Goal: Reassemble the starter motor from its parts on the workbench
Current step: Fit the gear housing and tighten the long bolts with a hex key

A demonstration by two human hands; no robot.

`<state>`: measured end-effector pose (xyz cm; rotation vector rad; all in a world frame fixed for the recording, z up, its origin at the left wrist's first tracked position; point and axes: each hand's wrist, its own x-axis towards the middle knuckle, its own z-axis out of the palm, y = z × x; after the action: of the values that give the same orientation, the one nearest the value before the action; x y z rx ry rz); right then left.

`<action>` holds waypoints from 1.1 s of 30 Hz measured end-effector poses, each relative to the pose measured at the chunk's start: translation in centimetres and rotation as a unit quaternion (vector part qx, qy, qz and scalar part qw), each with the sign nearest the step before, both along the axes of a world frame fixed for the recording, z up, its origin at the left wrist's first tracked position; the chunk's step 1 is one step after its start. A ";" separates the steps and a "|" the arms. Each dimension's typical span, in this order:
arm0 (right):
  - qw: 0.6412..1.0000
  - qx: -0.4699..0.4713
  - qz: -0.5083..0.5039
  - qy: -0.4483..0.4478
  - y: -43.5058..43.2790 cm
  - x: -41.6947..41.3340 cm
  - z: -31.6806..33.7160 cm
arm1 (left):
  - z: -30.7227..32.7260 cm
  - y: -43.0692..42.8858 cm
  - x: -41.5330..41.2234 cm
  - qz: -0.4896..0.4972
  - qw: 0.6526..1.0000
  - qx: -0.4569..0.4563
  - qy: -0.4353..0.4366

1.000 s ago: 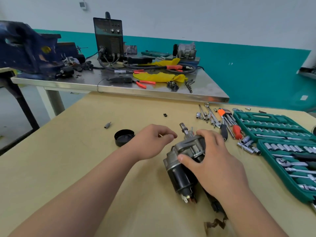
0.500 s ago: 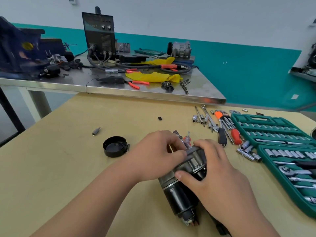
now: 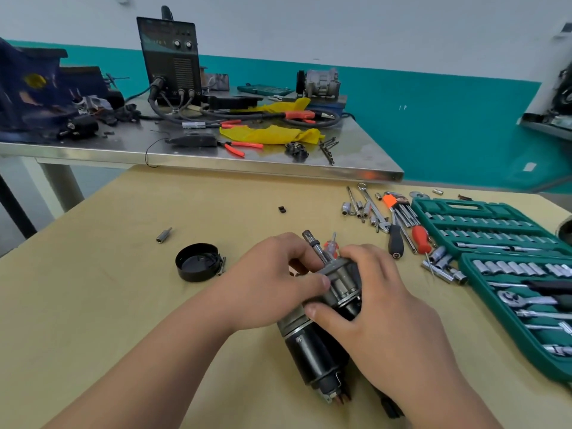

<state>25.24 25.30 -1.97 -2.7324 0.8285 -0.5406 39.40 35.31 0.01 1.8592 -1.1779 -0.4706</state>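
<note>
Now, in the head view, your left hand [image 3: 272, 274] has moved in and grips the nose housing [image 3: 340, 281] of the starter motor [image 3: 312, 357], which lies on the table [image 3: 93, 305]. Your right hand [image 3: 387, 320] clasps it opposite. Seating appears under way. Your left fingertips and the joint are hidden.

Low in the middle of the frame the starter motor [image 3: 312, 351] lies on the tan counter [image 3: 108, 305], shaft pointing up-frame. The left grip [image 3: 269, 283] curls round its grey front housing and the right grip [image 3: 387, 314] clasps it opposite. A black cap [image 3: 198, 262] sits further left, and a green socket case [image 3: 510, 274] lies at the right edge.
</note>
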 end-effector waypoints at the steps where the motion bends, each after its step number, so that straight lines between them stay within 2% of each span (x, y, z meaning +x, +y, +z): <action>1: 1.000 0.003 -0.002 -0.003 0.0 0.0 0.0 | -0.1 0.0 0.1 -0.002 1.000 0.003 -0.002; 4: 1.000 0.016 0.008 -0.003 -0.3 -0.3 0.1 | -0.5 -0.3 0.8 0.018 0.999 -0.022 0.045; 6: 1.000 0.022 0.011 0.005 -0.9 -1.0 0.3 | -1.2 -0.7 1.7 0.091 0.990 -0.042 0.098; 7: 1.000 0.024 0.006 0.009 -1.3 -1.5 0.4 | -1.8 -0.9 2.3 0.127 0.988 -0.037 0.084; 11: 0.999 0.020 -0.026 0.027 -3.8 -4.0 0.9 | -4.6 -0.9 4.1 0.157 0.985 0.044 -0.050; 17: 0.999 0.035 -0.033 0.023 -6.0 -5.5 1.3 | -5.8 -3.3 4.1 0.103 0.964 0.132 -0.206; 19: 0.999 0.035 -0.028 0.020 -6.2 -5.4 1.2 | -5.8 -4.7 3.5 0.088 0.945 0.177 -0.261; 23: 0.999 0.032 -0.011 0.012 -6.5 -5.2 0.7 | -5.5 -6.4 2.8 0.084 0.919 0.242 -0.300; 26: 1.000 0.026 0.002 0.007 -6.5 -5.1 0.5 | -5.0 -6.0 2.5 0.063 0.860 0.326 -0.388; 27: 1.000 0.024 0.004 0.006 -6.6 -5.1 0.4 | -4.7 -5.6 2.6 0.053 0.861 0.331 -0.383; 28: 1.000 0.022 0.005 0.004 -6.7 -5.1 0.4 | -4.4 -5.1 2.8 0.046 0.883 0.318 -0.343; 30: 1.000 0.020 0.010 0.003 -6.8 -5.0 0.2 | -3.3 -3.8 3.5 0.043 0.956 0.229 -0.179; 31: 1.000 0.019 0.013 0.003 -6.8 -4.8 0.2 | -2.7 -3.1 3.7 0.049 0.981 0.167 -0.090; 33: 1.000 0.019 0.023 -0.004 -6.7 -4.2 0.1 | -1.8 -2.1 3.9 0.054 0.995 0.057 0.061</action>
<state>21.00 18.55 -1.83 -2.7068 0.7645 -0.5209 43.33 33.18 -1.80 1.9516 -0.9821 -0.5921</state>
